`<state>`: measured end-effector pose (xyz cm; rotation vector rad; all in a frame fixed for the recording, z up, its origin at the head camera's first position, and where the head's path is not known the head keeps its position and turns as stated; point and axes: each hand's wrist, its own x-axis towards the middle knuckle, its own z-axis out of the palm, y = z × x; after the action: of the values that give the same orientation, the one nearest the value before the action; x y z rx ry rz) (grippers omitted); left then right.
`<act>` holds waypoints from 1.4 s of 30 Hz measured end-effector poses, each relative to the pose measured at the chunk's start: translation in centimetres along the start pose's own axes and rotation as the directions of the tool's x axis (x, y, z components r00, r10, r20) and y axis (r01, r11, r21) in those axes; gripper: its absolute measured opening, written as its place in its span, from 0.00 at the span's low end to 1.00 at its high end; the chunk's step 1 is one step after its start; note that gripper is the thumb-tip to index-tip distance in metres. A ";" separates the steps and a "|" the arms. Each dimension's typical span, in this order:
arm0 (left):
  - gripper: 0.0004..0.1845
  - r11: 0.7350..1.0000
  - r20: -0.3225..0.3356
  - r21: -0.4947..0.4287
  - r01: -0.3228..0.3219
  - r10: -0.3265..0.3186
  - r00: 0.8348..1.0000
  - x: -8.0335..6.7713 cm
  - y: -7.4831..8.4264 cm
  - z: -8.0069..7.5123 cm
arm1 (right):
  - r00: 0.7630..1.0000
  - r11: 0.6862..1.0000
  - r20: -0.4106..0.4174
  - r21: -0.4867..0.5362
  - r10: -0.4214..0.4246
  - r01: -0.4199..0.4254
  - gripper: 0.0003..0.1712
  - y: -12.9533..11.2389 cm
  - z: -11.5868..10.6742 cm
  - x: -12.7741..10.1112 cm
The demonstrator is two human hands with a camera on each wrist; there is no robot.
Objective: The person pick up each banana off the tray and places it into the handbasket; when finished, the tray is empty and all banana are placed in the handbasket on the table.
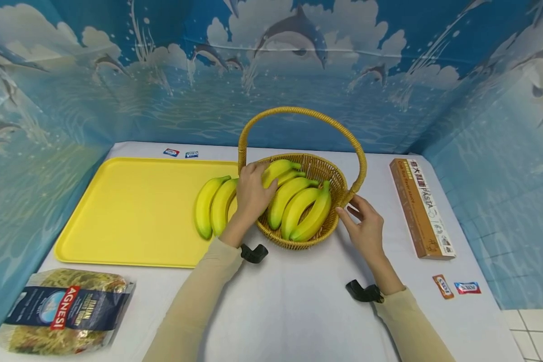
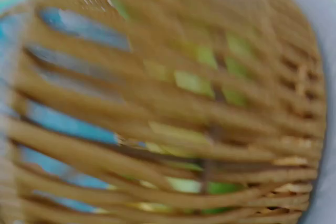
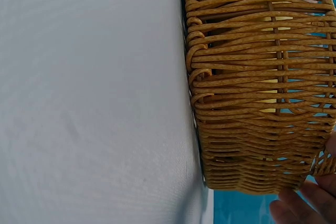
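A wicker basket (image 1: 300,245) with a tall arched handle stands on the table, holding several yellow bananas (image 1: 314,216). My left hand (image 1: 253,193) reaches over its left rim and grips a banana (image 1: 278,170) at the basket's far left, thumb and fingers on either side. The wrist hides part of the bananas (image 1: 206,207) lying on the right end of the yellow tray (image 1: 140,211). At the basket's right side, my right hand (image 1: 364,223) pinches the rim by the handle's foot. In the right wrist view, fingertips (image 3: 296,205) show against the basket's woven wall (image 3: 252,87).
A bag of pasta (image 1: 65,311) lies at the front left. On the right is a long pasta box (image 1: 422,208), with two small wrapped sweets (image 1: 467,287) nearer the front. Two more sweets (image 1: 171,152) lie behind the tray. A dolphin-print curtain (image 1: 185,110) encloses the back and sides.
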<state>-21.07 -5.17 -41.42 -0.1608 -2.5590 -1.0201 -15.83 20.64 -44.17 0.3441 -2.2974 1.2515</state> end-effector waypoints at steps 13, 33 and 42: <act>0.29 0.956 -0.206 -0.205 0.207 -0.249 0.946 -3.1 -5.0 -9.8 | 1.000 1.000 0.021 -0.004 -0.005 0.005 0.24 1.7 0.0 -0.2; 0.36 0.853 -0.001 -0.200 0.482 -0.492 0.870 -4.4 -11.3 -9.1 | 1.000 1.000 0.007 -0.016 -0.004 0.004 0.25 1.7 0.1 -0.2; 0.36 0.838 0.128 -0.130 0.530 -0.516 0.847 -4.7 -12.5 -7.9 | 1.000 1.000 0.021 -0.016 0.012 -0.012 0.24 1.6 0.0 -0.3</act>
<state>-17.33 -19.51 -46.04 0.4984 -2.6578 -1.4421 -16.29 21.51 -45.42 0.3403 -2.3289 1.2405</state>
